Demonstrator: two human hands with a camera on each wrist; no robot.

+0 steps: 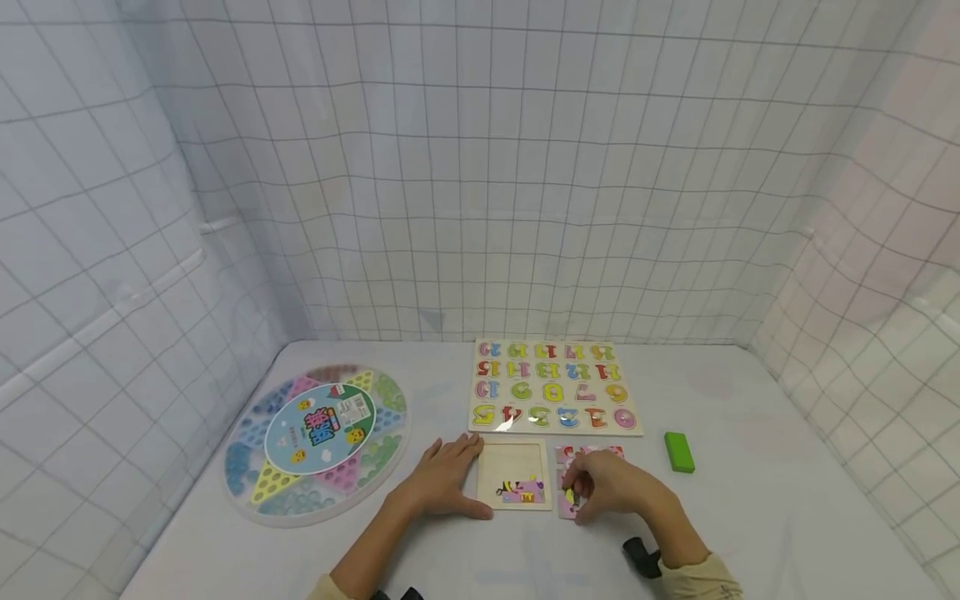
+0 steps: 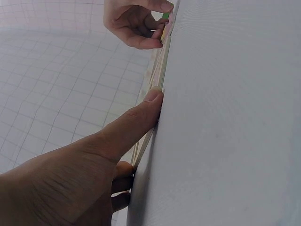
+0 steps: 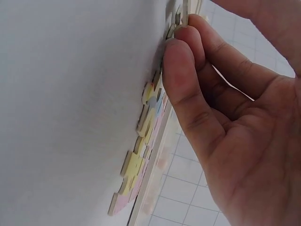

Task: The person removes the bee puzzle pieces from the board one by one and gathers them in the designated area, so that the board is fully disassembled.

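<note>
My left hand (image 1: 442, 479) lies at the left side of a small square wooden puzzle tray (image 1: 512, 461), fingers extended to its upper-left corner and thumb pressing at its lower-left edge. A few joined jigsaw pieces (image 1: 522, 491), pink with a printed picture, sit in the tray's lower right. Just to the tray's right, my right hand (image 1: 611, 482) is over a group of loose pink and yellow jigsaw pieces (image 3: 134, 167). Between its thumb and fingertips it pinches a jigsaw piece (image 3: 185, 13), seen edge-on in the right wrist view; its picture is mostly hidden.
Behind the tray lies a wooden number puzzle board (image 1: 555, 387). A round Chinese checkers board (image 1: 315, 446) with a blue centre label is at the left. To the right sits a green block (image 1: 678, 452). Grid-patterned white sheets (image 1: 480, 167) enclose the table.
</note>
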